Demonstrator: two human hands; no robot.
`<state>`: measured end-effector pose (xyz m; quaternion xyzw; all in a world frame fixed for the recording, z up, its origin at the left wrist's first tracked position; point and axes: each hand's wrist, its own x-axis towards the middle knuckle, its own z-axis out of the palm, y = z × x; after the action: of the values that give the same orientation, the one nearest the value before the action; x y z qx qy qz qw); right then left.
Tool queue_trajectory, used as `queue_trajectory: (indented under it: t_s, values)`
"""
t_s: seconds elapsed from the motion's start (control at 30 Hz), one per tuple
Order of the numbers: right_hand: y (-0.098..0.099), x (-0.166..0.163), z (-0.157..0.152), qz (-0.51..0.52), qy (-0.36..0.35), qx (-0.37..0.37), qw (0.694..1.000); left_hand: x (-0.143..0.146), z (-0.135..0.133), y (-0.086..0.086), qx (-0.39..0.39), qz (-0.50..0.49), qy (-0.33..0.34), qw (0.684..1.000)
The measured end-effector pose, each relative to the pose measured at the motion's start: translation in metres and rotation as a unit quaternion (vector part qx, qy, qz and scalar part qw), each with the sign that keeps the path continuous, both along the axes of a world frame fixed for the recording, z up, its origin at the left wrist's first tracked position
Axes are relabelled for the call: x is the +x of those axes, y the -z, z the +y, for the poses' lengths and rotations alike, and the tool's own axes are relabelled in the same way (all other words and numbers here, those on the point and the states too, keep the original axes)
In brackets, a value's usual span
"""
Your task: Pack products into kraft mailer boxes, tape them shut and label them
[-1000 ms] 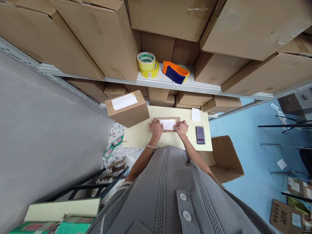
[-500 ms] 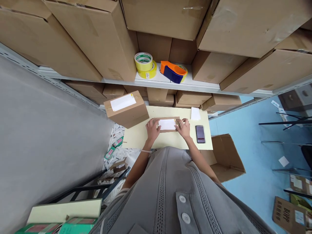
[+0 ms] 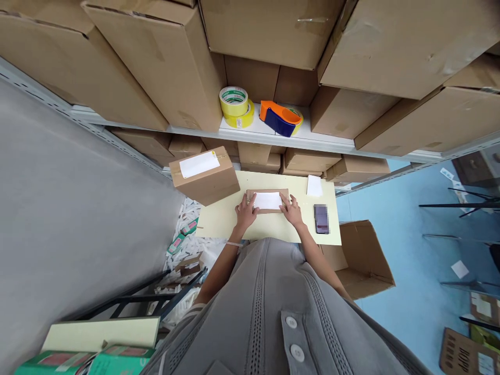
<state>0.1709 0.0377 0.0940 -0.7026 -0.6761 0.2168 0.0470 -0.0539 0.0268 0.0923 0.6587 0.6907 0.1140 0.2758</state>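
Observation:
A small flat cardboard box [image 3: 267,195] with a white label [image 3: 267,200] on top lies on the pale yellow table [image 3: 226,219]. My left hand [image 3: 245,214] rests at the box's near left corner, fingers stretched out against it. My right hand [image 3: 291,213] lies at its near right corner, fingers likewise extended and touching the box. Neither hand grips anything.
A larger labelled carton [image 3: 203,174] sits at the table's left corner, a phone [image 3: 321,217] at the right, white paper [image 3: 314,185] behind it. Yellow tape rolls [image 3: 235,105] and an orange-blue tape dispenser [image 3: 280,117] sit on the shelf above. An open carton [image 3: 361,260] stands on the floor right.
Both hands have slid from the box's left and right ends toward its near edge, and more of the box top shows. The box stays in place.

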Motion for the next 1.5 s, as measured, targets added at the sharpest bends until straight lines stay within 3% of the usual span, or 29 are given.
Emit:
queue_trajectory:
  t_s: [0.27, 0.43, 0.67, 0.8, 0.97, 1.1, 1.23, 1.37, 1.5]
  values:
    - [0.003, 0.002, 0.001, 0.114, 0.018, -0.058, 0.992, -0.001, 0.001, 0.000, -0.064, -0.121, -0.038, 0.990]
    - [0.001, 0.005, 0.004, 0.134, 0.012, -0.058, 0.989, -0.001, 0.004, -0.005, -0.059, -0.140, -0.050, 0.987]
    - [-0.026, 0.004, -0.002, 0.110, -0.005, -0.034, 0.993, -0.009, -0.008, -0.027, -0.057, -0.188, -0.031, 0.980]
    - [-0.068, -0.003, -0.008, 0.087, -0.024, 0.029, 0.996, -0.014, -0.024, -0.066, -0.036, -0.175, -0.051, 0.983]
    - [-0.152, -0.028, 0.002, 0.081, -0.080, 0.137, 0.984, -0.038, -0.034, -0.148, 0.052, -0.111, -0.096, 0.988]
    - [-0.215, -0.072, 0.020, 0.098, -0.131, 0.200, 0.966, -0.078, -0.035, -0.213, 0.172, -0.043, -0.139, 0.974]
    - [-0.262, -0.128, 0.044, 0.085, -0.193, 0.242, 0.947, -0.123, -0.032, -0.262, 0.216, 0.022, -0.188, 0.958]
    - [-0.294, -0.178, 0.075, 0.038, -0.213, 0.232, 0.948, -0.164, -0.015, -0.291, 0.232, 0.080, -0.234, 0.941]
    - [-0.296, -0.213, 0.106, 0.029, -0.227, 0.188, 0.955, -0.200, 0.019, -0.288, 0.204, 0.099, -0.232, 0.946]
